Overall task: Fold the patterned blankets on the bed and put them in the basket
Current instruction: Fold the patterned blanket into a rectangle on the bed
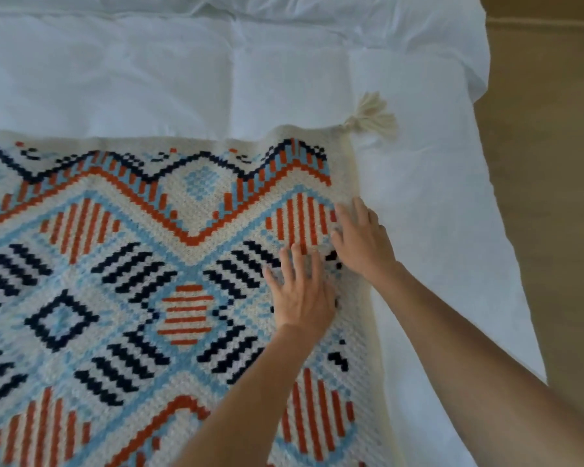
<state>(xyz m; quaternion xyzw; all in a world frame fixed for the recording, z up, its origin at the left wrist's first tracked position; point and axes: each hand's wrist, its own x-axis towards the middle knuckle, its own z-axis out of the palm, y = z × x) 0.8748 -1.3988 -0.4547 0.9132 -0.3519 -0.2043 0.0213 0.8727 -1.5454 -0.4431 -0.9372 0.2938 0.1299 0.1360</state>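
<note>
bare white duvet (pixel 182 79) beyond blanket (pixel 115 264), tassel (pixel 371 116) at corner

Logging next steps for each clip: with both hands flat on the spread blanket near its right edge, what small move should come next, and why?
Probably grip the right edge near the tassel corner. The patterned blanket lies spread flat on the white bedding, and the left hand and right hand only press it with straight fingers, so no fold has begun.

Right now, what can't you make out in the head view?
- Basket: not in the head view at all.
- Patterned blanket: cut off by the left and bottom edges, so its full extent and whether it is folded are unknown.
- Blanket under the left hand and right hand: covered by the palms.
- Other blankets: none in frame.
- Tassel: only one corner's shows.
</note>
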